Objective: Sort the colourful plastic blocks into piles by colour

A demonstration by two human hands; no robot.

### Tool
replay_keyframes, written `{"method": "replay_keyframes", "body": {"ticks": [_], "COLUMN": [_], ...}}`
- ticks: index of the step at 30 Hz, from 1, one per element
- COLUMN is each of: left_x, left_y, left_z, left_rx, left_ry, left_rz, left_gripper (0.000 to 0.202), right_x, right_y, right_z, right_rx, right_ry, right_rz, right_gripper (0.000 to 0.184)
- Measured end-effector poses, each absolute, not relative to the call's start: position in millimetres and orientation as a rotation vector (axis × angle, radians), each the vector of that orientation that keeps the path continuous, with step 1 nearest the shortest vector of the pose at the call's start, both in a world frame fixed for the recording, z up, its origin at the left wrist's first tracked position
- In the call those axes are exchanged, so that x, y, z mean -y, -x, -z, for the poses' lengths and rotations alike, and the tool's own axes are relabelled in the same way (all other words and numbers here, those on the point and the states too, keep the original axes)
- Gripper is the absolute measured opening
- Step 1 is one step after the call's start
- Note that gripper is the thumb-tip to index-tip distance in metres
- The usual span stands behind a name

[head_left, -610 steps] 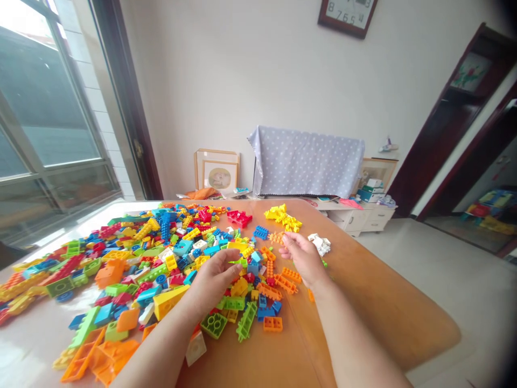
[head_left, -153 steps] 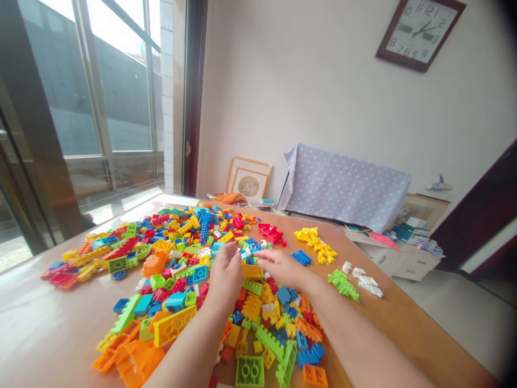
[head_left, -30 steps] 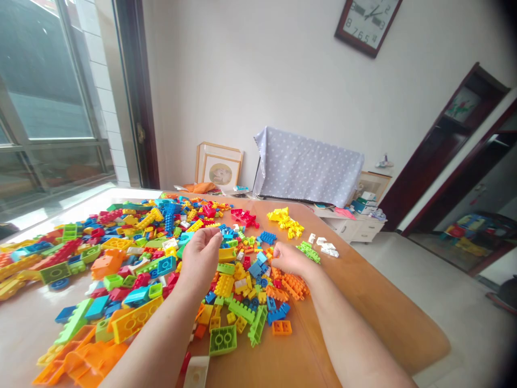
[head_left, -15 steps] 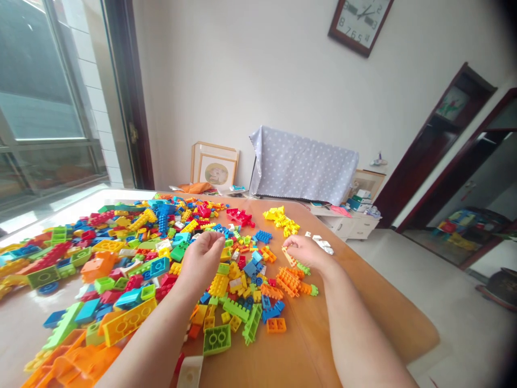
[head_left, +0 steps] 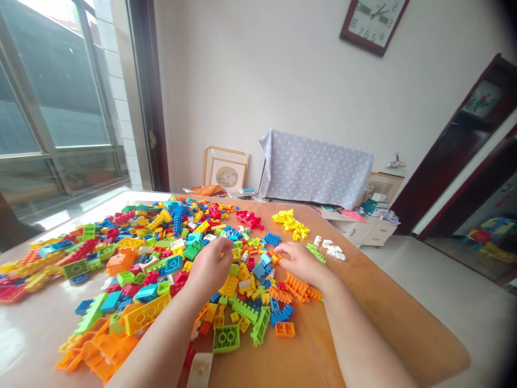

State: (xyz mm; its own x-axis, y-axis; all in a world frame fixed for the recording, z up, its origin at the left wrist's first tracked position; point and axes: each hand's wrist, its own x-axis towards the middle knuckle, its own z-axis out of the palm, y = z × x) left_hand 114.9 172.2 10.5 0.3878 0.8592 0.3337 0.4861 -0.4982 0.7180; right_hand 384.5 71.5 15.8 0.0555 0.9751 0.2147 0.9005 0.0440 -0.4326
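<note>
My left hand (head_left: 212,263) hovers over the near middle of a heap of toy building bricks (head_left: 161,218). Its fingers are curled closed, and what they hold, if anything, is hidden. To its right, my right hand (head_left: 301,262) is low at the heap's right edge, fingers bent and a little apart, the tips by small orange bricks. Just below that hand lies a group of orange bricks (head_left: 297,286). A light green brick (head_left: 315,253) sits beyond it. Blue bricks (head_left: 262,267) lie between both hands.
Yellow bricks (head_left: 291,223), a red group (head_left: 249,219) and white bricks (head_left: 335,252) lie apart at the table's far side. Orange pieces (head_left: 103,350) and a green brick (head_left: 226,338) are near the front. A cloth-covered object (head_left: 317,164) stands behind the brown table (head_left: 388,323).
My right hand has moved left relative to the bricks, away from the orange brick at its fingertips and towards the heap. The left hand stays closed. The view has shifted slightly.
</note>
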Motion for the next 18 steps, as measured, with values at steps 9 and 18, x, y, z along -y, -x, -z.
{"method": "replay_keyframes", "body": {"ticks": [9,18], "left_x": [-159.3,-149.4], "left_y": [-121.6,-124.7], "left_z": [-9.0,-8.4], "left_rx": [-1.035,-0.935], "left_ry": [-2.390,-2.467], "left_rz": [-0.870,-0.842], "left_gripper": [0.023,0.027], "right_x": [-84.2,-80.3], "right_y": [-355.1,-350.6], "right_z": [9.8,-9.9], "right_rx": [2.106,1.651], "right_ry": [1.772,1.626], "right_rz": [-0.232,-0.672], "right_gripper": [0.054,0.035]}}
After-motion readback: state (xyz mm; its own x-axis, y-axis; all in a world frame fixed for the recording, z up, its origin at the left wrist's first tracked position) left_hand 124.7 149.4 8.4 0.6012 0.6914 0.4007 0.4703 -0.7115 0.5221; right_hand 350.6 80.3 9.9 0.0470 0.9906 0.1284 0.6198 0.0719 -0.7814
